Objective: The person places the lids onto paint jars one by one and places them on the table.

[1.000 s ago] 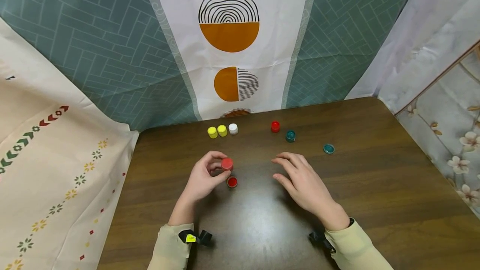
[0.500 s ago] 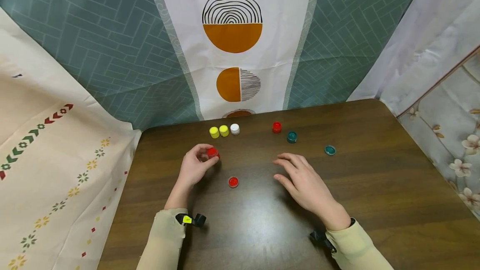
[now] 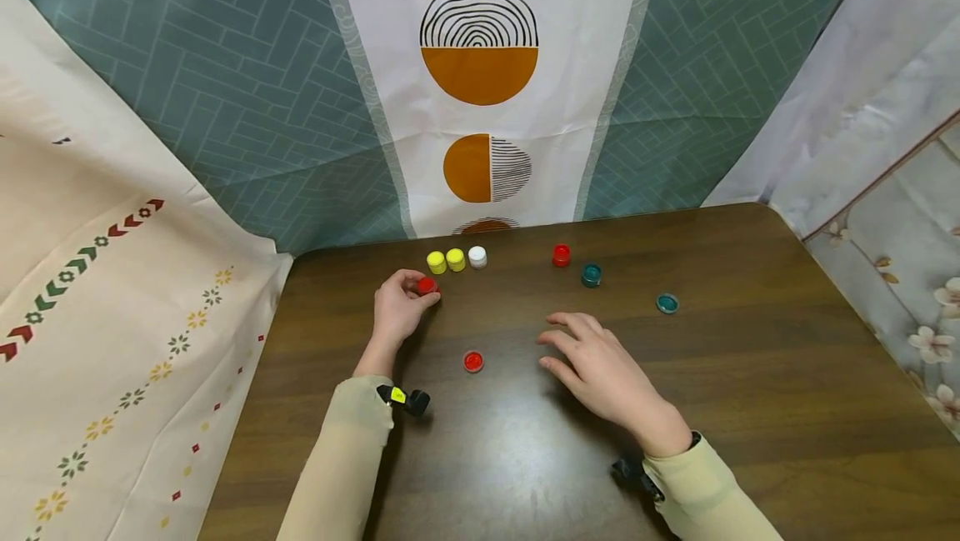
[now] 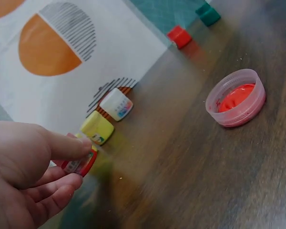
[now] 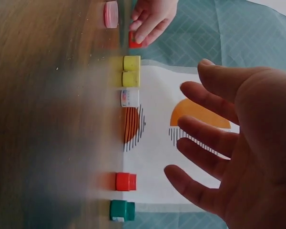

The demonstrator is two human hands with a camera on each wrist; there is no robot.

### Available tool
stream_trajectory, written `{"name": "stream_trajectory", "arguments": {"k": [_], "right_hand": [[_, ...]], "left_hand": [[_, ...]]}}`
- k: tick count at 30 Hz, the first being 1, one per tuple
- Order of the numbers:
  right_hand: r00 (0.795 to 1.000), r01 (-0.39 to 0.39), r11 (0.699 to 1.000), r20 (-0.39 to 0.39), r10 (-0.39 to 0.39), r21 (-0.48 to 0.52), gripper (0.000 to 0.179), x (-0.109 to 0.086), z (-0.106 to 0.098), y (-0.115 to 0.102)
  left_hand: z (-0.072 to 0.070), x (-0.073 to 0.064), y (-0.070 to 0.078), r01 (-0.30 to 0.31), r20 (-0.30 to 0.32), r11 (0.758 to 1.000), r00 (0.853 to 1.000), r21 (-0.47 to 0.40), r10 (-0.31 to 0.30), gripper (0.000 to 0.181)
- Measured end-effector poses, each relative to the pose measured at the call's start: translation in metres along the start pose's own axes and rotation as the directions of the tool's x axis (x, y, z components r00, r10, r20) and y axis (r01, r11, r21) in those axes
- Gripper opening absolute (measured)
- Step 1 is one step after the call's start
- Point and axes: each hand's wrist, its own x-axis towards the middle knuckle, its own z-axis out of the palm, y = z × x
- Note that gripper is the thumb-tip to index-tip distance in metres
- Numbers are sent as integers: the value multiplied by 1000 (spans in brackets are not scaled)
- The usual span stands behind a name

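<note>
My left hand [image 3: 397, 308] pinches a small red paint jar [image 3: 427, 286] between thumb and fingers, at the back left of the table beside two yellow jars [image 3: 455, 259]. The left wrist view shows part of a label on the held jar, the rest hidden by the thumb and fingers. A round lid [image 4: 236, 98] with red paint inside it lies on the wood, in front of that hand. My right hand [image 3: 600, 370] hovers over the table right of the lid, fingers spread and loosely bent, holding nothing, as the right wrist view [image 5: 257, 138] confirms.
A white jar [image 3: 477, 257] stands right of the yellow ones. Farther right along the back are a red jar [image 3: 561, 255] and a teal jar [image 3: 591, 275], with a teal lid [image 3: 667, 303] lying near them. Cloth hangings [image 3: 315, 107] rise behind the wooden table [image 3: 750, 358].
My left hand has carried the red jar from just behind the red lid away to the back left, up to the yellow jars. The right hand has stayed nearly in place.
</note>
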Motion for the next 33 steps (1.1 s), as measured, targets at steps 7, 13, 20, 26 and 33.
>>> {"name": "stream_trajectory", "arguments": {"k": [7, 13, 20, 26, 33], "right_hand": [[1000, 2, 1000, 28, -2, 5, 28, 1, 2, -4], [999, 14, 1000, 31, -15, 21, 25, 1, 3, -5], [999, 26, 1000, 18, -26, 14, 21, 1, 2, -5], [999, 24, 1000, 31, -24, 18, 22, -2, 2, -5], [999, 10, 1000, 49, -11, 17, 22, -3, -1, -3]], "left_hand": [[12, 7, -1, -3, -28, 999, 1000, 38, 4, 41], [20, 9, -2, -1, -50, 999, 999, 46, 3, 40], [24, 11, -1, 0, -64, 998, 998, 56, 4, 40], [25, 10, -2, 7, -68, 998, 998, 56, -3, 40], [25, 9, 0, 1, -77, 998, 997, 56, 3, 42]]}}
